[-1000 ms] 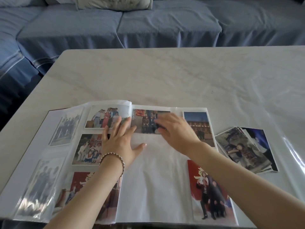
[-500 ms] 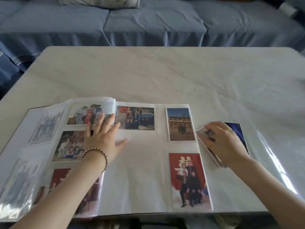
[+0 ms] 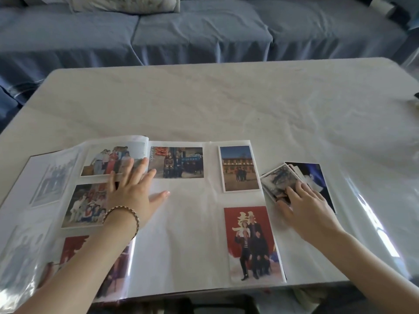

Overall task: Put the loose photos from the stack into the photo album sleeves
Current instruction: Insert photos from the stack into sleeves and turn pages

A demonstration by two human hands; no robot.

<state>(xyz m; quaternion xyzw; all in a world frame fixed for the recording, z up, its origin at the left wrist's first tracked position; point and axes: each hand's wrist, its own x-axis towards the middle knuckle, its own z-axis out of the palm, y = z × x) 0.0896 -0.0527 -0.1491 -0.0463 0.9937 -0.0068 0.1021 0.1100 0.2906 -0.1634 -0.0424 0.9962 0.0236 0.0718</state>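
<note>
The photo album (image 3: 186, 241) lies open at the table's near edge. Its left page holds group photos, and its right page holds a group photo (image 3: 179, 163), a building photo (image 3: 239, 168) and a red portrait (image 3: 251, 243). My left hand (image 3: 131, 196), with a bracelet on the wrist, rests flat with spread fingers across the album's fold. Right of the album lies the stack of loose photos (image 3: 315, 175). My right hand (image 3: 303, 205) lies on the stack with its fingers on the top photo (image 3: 277, 182). Whether it pinches that photo I cannot make out.
The pale table (image 3: 226, 105) wears a shiny clear cover, wrinkled at the right. A blue-covered sofa (image 3: 204, 30) runs along the far side. A small dark object (image 3: 416, 96) sits at the right edge.
My right hand left the album's top middle photo and moved right onto the loose stack. My left hand stayed on the fold. The view shifted left and down.
</note>
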